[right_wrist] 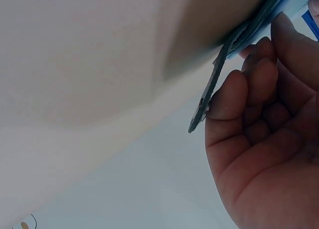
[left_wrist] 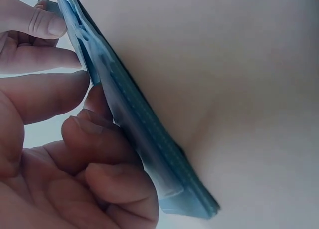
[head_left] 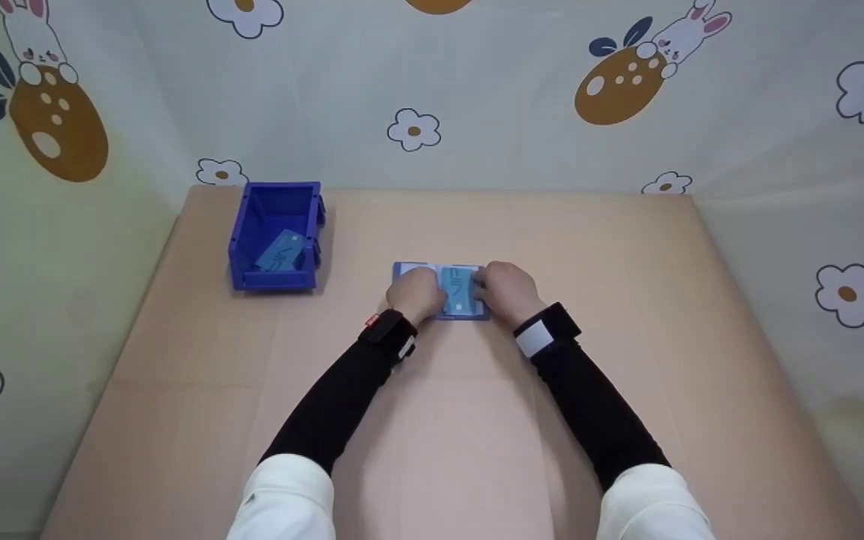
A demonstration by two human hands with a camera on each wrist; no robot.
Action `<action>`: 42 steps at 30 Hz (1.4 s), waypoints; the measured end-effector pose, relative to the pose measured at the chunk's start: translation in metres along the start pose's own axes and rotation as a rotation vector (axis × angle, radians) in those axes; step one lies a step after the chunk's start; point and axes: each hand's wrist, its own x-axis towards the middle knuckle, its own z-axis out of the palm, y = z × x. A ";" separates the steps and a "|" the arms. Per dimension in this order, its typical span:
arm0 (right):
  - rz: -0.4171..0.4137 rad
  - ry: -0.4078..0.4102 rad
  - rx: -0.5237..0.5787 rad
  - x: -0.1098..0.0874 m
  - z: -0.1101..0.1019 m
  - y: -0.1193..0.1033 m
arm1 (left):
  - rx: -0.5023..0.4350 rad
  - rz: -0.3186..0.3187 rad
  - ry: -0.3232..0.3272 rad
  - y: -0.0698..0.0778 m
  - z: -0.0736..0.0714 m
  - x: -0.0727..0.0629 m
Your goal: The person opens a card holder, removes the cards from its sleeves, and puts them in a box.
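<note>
A small blue card holder (head_left: 441, 319) lies spread open on the table, with clear sleeves visible in the left wrist view. Over its right half is a light-blue card (head_left: 459, 291) with pale lettering. My left hand (head_left: 417, 292) grips the holder's left half, its fingers curled, and its thumb tip reaches the card's left edge. At the card's right side, my right hand (head_left: 508, 291) pinches the edge with thumb and fingers. Part of the holder is hidden under both hands. In the right wrist view the holder's outer flap (right_wrist: 207, 97) tilts up beside the curled fingers.
A blue plastic bin (head_left: 274, 280) stands at the back left of the table (head_left: 477, 420), with light-blue cards (head_left: 282, 251) inside. Behind and beside the table hangs a pale curtain (head_left: 327, 97) printed with flowers and rabbits.
</note>
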 end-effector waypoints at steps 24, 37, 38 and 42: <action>0.009 0.010 0.049 -0.001 0.001 0.003 | -0.024 0.020 -0.064 -0.007 -0.005 0.004; -0.003 0.009 0.050 -0.002 0.002 0.004 | -0.085 0.046 -0.059 -0.024 -0.021 0.000; -0.005 0.010 0.050 -0.002 0.002 0.004 | -0.094 0.052 -0.053 -0.025 -0.022 -0.001; -0.009 0.017 0.047 -0.002 0.003 0.005 | -0.137 0.073 -0.033 -0.030 -0.024 0.000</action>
